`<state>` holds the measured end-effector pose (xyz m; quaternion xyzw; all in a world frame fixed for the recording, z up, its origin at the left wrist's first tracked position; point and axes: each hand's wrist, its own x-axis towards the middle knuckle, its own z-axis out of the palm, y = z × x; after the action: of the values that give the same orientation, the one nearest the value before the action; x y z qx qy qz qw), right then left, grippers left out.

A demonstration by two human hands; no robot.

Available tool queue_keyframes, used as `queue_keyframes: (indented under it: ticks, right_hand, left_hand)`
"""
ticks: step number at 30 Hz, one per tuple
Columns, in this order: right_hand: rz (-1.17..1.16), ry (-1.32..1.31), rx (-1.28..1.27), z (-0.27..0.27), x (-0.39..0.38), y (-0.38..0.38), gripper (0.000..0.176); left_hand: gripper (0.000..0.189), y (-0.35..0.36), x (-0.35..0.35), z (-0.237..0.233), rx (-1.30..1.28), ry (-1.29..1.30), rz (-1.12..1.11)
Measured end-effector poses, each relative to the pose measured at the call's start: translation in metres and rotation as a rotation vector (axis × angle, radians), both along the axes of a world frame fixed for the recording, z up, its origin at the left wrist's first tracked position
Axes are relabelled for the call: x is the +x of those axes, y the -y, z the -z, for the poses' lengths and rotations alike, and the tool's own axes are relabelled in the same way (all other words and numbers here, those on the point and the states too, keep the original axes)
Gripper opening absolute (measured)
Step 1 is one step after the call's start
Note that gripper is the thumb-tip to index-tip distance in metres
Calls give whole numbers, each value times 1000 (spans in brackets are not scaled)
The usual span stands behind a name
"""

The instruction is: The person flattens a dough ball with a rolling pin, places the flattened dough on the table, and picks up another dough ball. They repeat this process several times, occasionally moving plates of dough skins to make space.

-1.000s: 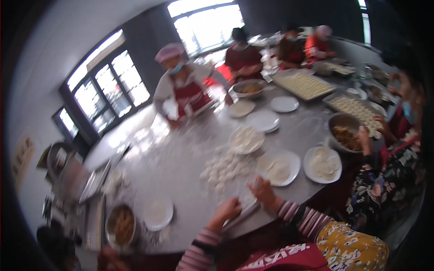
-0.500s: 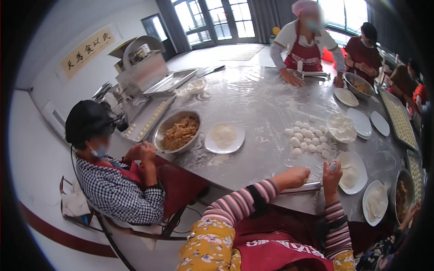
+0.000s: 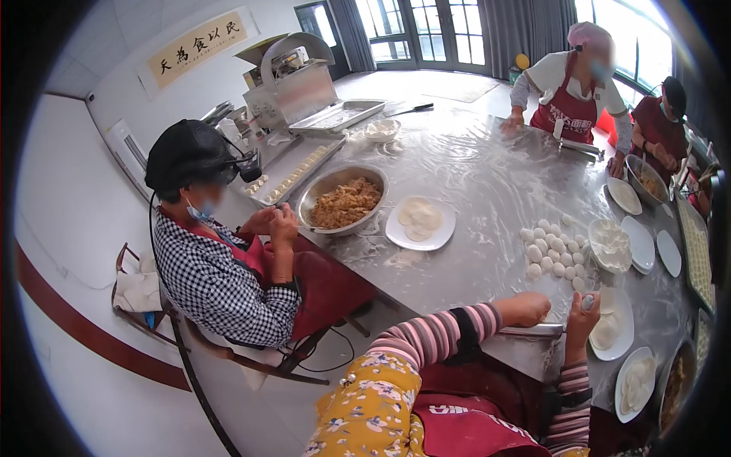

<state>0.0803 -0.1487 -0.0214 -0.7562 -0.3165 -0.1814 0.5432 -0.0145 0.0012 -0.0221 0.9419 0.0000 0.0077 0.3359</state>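
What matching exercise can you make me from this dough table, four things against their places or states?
Things
1. Silver metal rolling pin nearest the camera
2. Small round white dough balls
3. Leftmost round steel bowl
4. Tan rectangular sign with black characters

Places or states
A. Filled with brown mixture
B. On the white wall
C. Between left hand and right hand
D. Clustered on the floury grey metal table

Pairs: 1-C, 2-D, 3-A, 4-B.

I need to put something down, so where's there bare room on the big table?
Widest: the floury table between the white plate of dough rounds and the dough balls. A smaller patch lies between that plate and the wearer's left hand. Crowded: right of the dough balls, where plates sit close together.
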Motion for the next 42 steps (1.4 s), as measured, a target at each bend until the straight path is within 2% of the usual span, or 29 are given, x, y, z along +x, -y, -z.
queue_keyframes:
  ticks: [3,4,5,7,8,10,13,16,18,20,22,23,25,26,28,32,34,35,37,38,40,42]
  right_hand:
    - [54,154,-22,0,-14,16,18]
    - [164,555,-188,3,-17,26,18]
    - [160,556,-190,6,-28,40,18]
    - [-5,-448,70,-6,-61,55,17]
    - [-7,-452,69,7,-47,52,17]
    - [89,22,-34,42,-9,45,16]
    - [27,-53,35,4,-6,4,17]
    - [27,32,28,-5,-11,3,17]
    - [53,48,-8,15,-16,29,16]
    - [73,59,-44,17,-30,46,14]
    - [-29,-476,125,-4,-61,56,15]
    - [-25,-485,124,2,-52,52,15]
    - [169,450,-115,9,-19,27,19]
    - [170,449,-110,6,-13,18,19]
    - [46,-62,-29,-4,-6,3,19]
    - [44,-61,15,16,-9,24,17]
    - [201,455,-209,22,-28,49,15]
    - [205,452,-206,29,-30,56,15]
    - [104,-117,-2,33,-41,66,14]
    - [199,321,-108,32,-33,55,16]
    - [133,154,18,6,-24,22,18]
    - [93,96,20,1,-8,0,18]
  left_hand:
    - [12,-5,0,1,-131,-48,69]
    - [9,-6,-2,6,-103,-1,71]
    - [8,-7,-4,12,-76,45,71]
    - [8,-11,-5,16,-119,-7,22]
    - [9,-11,-10,8,-155,-31,43]
    - [9,-8,-14,6,-191,-60,68]
    - [10,-1,-1,9,-108,5,59]
    - [8,-3,5,7,-88,-8,5]
    - [10,-8,1,6,6,-53,131]
    - [11,-10,-1,15,-60,-31,66]
    - [14,-12,-4,18,-125,-14,-1]
    - [13,-12,-6,15,-164,-46,46]
    - [13,-5,-5,9,-198,-75,98]
    - [13,0,-3,6,-164,-48,52]
    - [13,3,2,5,-123,-17,2]
    - [15,-2,8,16,-86,-28,62]
    - [14,-5,4,17,-36,-27,100]
    - [14,-9,0,16,-83,-49,94]
    - [13,-11,-7,14,-129,-85,92]
    - [12,-9,-9,9,-152,-119,103]
    - [11,-2,-6,0,-169,-145,120]
    - [14,7,-2,-5,-133,-43,-4]
